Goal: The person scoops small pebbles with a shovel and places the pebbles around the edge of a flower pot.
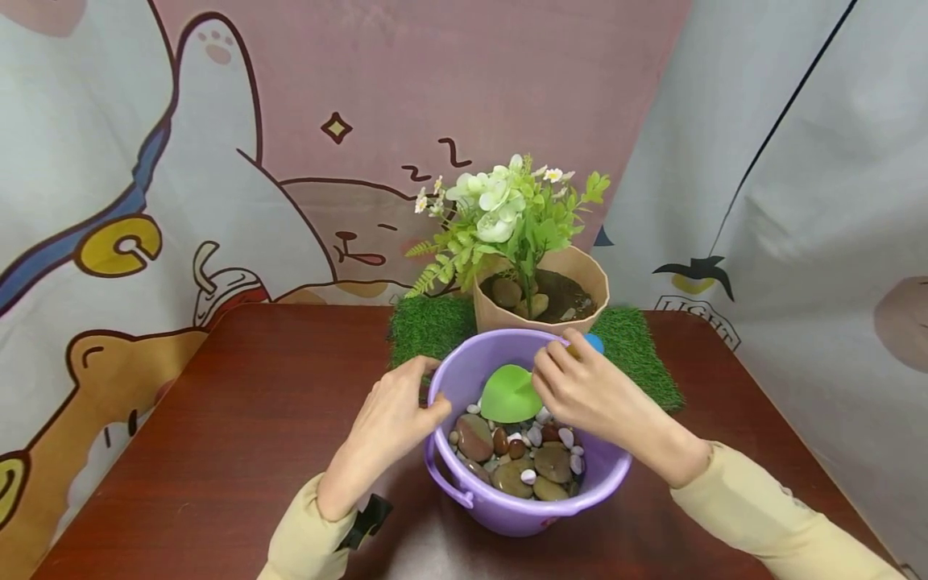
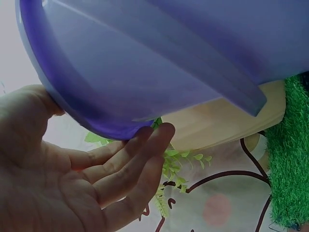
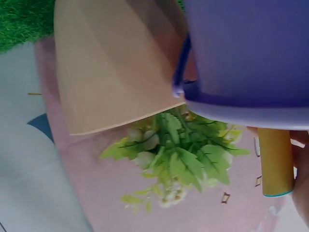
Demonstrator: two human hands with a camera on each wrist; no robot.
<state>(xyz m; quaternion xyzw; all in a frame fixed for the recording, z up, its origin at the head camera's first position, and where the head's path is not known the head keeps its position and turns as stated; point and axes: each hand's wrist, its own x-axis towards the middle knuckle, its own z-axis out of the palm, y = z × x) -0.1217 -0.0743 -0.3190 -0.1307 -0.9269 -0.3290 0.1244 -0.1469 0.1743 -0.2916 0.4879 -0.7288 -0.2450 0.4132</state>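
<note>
A purple bucket point(image 1: 518, 519) stands on the table, with large and small pebbles point(image 1: 511, 475) lying in it. My left hand point(image 1: 395, 411) holds the bucket's left rim, thumb at the inner side and fingers outside; the left wrist view shows these fingers point(image 2: 140, 169) only loosely bent. Over the bucket's right rim, my right hand point(image 1: 594, 395) grips a toy shovel by its yellow handle point(image 3: 276, 164). The shovel's green blade point(image 1: 510, 395) is inside the bucket above the pebbles, and its blue handle end point(image 1: 594, 342) sticks out behind the hand.
Just behind the bucket, a beige flowerpot point(image 1: 590, 278) with white flowers point(image 1: 496, 201) and dark soil stands on a green turf mat point(image 1: 645, 354). The reddish-brown table point(image 1: 290, 435) extends to both sides. A printed cloth point(image 1: 435, 72) hangs behind.
</note>
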